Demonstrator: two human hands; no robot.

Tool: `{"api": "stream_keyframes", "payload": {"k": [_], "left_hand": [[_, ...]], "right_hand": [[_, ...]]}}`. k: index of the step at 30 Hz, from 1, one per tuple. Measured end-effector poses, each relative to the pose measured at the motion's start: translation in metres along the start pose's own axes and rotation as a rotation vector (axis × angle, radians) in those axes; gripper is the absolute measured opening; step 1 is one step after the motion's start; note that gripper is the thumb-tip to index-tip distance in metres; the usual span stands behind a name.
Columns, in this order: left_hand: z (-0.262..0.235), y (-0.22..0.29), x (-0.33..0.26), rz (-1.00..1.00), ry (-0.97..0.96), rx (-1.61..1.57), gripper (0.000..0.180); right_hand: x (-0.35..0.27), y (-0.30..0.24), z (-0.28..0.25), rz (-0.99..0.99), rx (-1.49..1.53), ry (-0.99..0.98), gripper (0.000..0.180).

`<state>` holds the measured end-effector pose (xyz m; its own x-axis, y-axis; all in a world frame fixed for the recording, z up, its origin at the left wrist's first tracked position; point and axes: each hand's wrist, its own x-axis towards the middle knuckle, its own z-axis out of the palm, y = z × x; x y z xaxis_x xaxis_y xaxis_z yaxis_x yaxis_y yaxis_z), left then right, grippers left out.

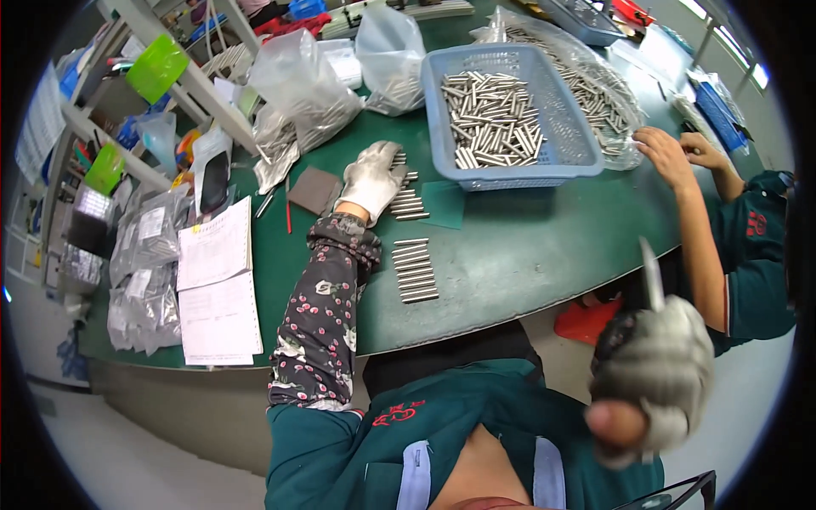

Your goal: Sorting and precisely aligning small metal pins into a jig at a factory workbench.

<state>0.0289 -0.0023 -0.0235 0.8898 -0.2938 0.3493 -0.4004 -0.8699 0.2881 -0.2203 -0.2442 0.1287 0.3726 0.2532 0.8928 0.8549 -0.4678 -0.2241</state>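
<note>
Short silvery metal rods (415, 270) lie side by side in a column near the front edge of the green-topped worktable (527, 246); a second column lies just behind, partly covered by the left hand (371, 183) in its white glove. Spaced like this, each rod can probably be seen singly, unlike the jumbled heap (493, 119) in the blue perforated plastic basket (565, 140). The left hand rests over the second column, perhaps to steady it; whether its fingers grip any rod, I cannot tell. The right hand (659, 374), also gloved, is raised beyond the front edge, closed around a slim pale rod-like piece (652, 276), tip upward; blur hides exactly what it is.

A flat green sheet (445, 206) lies beside the second column, and a brown square pad (315, 189) left of the left hand. Basket and clear plastic rod-filled bag (599, 93) crowd the back; milky plastic bags (293, 72) and white paper sheets (221, 310) limit the left. A co-worker's bare hand (667, 157) is at the clear bag.
</note>
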Motion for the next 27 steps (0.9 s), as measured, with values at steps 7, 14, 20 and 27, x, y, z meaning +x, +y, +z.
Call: {"api": "stream_keyframes", "payload": {"k": [7,14,20,27], "left_hand": [[-0.028,0.02,-0.028,0.108,0.011,0.019,0.031],[-0.051,0.037,-0.072,0.104,-0.113,-0.013,0.016],[-0.043,0.055,-0.065,0.099,-0.132,0.005,0.021],[-0.025,0.048,-0.061,0.084,-0.048,0.0,0.025]], "right_hand": [[0.019,-0.003,-0.046,-0.22,0.137,-0.29,0.023],[-0.031,0.033,-0.014,-0.044,0.214,-0.17,0.02],[-0.028,0.106,0.075,0.394,0.679,-0.058,0.029],[-0.031,0.124,0.131,0.572,0.895,-0.136,0.051]]}}
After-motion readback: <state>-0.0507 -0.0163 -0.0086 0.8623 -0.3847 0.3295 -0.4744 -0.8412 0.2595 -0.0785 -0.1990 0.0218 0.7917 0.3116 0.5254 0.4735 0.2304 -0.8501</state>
